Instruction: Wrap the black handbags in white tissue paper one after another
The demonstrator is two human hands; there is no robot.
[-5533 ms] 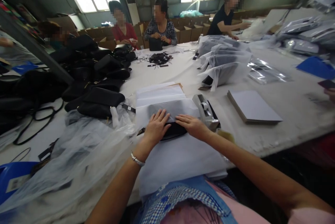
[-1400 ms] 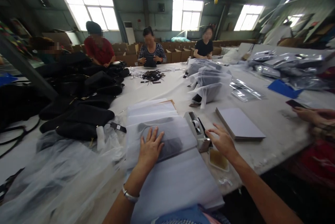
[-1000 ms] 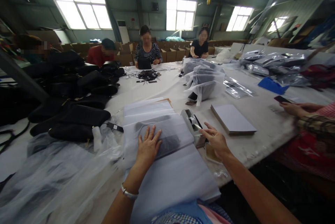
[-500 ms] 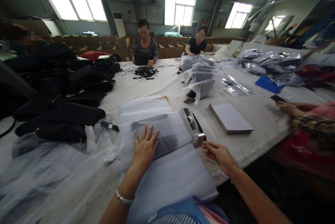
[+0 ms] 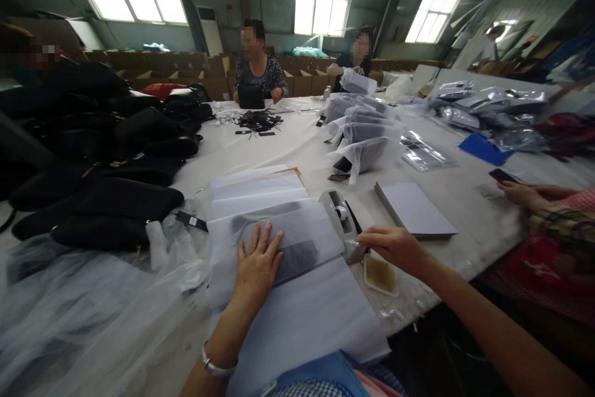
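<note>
A dark flat item (image 5: 297, 256) shows faintly through the white tissue paper (image 5: 307, 304) folded over it. My left hand (image 5: 260, 261) lies flat on this wrapped bundle, fingers spread, a silver bangle on the wrist. To its right stands a grey tape dispenser (image 5: 338, 214), angled away from me. At the dispenser's near end my right hand (image 5: 395, 248) pinches what looks like the end of the tape, thumb and fingertips together. The tape itself is clear and hardly visible. Just below that hand sits a small white dish with a yellowish sponge (image 5: 381, 274).
Black bags (image 5: 116, 211) pile up at left, beside loose translucent wrapping (image 5: 93, 304). Tissue-wrapped bags (image 5: 367, 130) stand in a row ahead. A stack of white card (image 5: 416, 208) lies right. Co-workers sit across the table; another person's hands hold a phone (image 5: 504, 177) at right.
My right hand has shifted and turned at the dispenser's end, uncovering the sponge dish. My left hand stays on the bundle. A co-worker across the table has lifted a tissue-wrapped item.
</note>
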